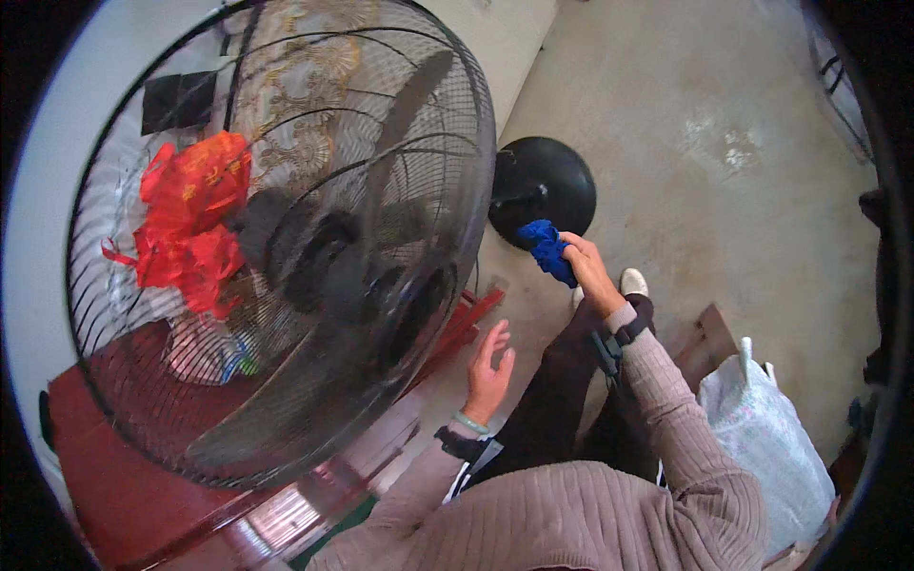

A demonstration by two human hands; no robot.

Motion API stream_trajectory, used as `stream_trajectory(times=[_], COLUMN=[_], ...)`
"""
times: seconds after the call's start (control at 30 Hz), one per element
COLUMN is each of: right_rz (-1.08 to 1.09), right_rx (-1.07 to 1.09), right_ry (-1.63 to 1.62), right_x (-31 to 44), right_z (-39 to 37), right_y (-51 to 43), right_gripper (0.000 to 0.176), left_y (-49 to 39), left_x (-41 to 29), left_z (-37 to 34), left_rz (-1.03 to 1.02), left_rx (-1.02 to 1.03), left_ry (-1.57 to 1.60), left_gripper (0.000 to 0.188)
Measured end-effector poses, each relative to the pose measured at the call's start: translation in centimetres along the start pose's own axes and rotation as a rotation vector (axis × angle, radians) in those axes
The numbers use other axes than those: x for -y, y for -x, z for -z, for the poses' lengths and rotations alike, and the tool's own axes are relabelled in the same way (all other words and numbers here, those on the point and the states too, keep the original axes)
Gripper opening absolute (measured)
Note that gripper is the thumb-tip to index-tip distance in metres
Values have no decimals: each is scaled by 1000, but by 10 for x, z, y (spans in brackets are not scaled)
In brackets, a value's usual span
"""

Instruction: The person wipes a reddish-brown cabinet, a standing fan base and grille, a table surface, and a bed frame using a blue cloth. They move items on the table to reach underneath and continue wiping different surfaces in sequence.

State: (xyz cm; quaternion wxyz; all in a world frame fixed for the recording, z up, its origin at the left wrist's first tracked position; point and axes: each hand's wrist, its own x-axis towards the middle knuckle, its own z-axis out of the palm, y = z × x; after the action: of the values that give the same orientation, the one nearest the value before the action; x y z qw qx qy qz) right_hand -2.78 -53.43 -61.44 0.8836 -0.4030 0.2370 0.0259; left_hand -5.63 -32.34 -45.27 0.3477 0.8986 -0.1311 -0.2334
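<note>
A large standing fan fills the left of the view; dust greys its black wire cage (314, 477) and a broad blade (246, 428) inside. My right hand (587, 265) grips a crumpled blue cloth (548, 250) in front of the fan's round black base (553, 182). Below and to the left, my left hand (488, 371) is held up with fingers apart and nothing in it. It is nearest the lower right side of the cage, apart from it.
Behind the cage, a red table (107, 457) bears red plastic bags (193, 200) and a clear bag (200, 350). A patterned curtain (293, 93) hangs at the back. To my right stands a chair draped with a pale floral cloth (767, 435). Concrete floor (685, 200) spreads ahead.
</note>
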Motion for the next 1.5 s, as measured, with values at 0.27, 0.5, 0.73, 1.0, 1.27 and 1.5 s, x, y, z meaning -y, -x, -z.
stream_trajectory(times=[0.27,0.5,0.73,1.0,1.27,1.5], right_rz=[653,977,1238,1677,1232,1418], right_rx=[-292,-212,-311,-44,-579,-405], right_ry=[264,-5,482,797,661,718], right_x=[192,291,253,258,352,289], right_z=[-94,-185,-265,-304,-275,-302], right_y=[66,28,101,163,66,119], right_gripper=[41,35,42,42,30,44], left_y=[89,57,28,23,22,20], left_x=[-112,-183,-186,-188,-188,-188], left_z=[155,264,264,270,268,266], left_rz=[-805,-544,-474,-497,-534,-475], left_rx=[-399,-633,-438,-444,-411,-429], left_ry=[-529,-431,-145,-246,-38,12], left_gripper=[29,116,91,93,85,85])
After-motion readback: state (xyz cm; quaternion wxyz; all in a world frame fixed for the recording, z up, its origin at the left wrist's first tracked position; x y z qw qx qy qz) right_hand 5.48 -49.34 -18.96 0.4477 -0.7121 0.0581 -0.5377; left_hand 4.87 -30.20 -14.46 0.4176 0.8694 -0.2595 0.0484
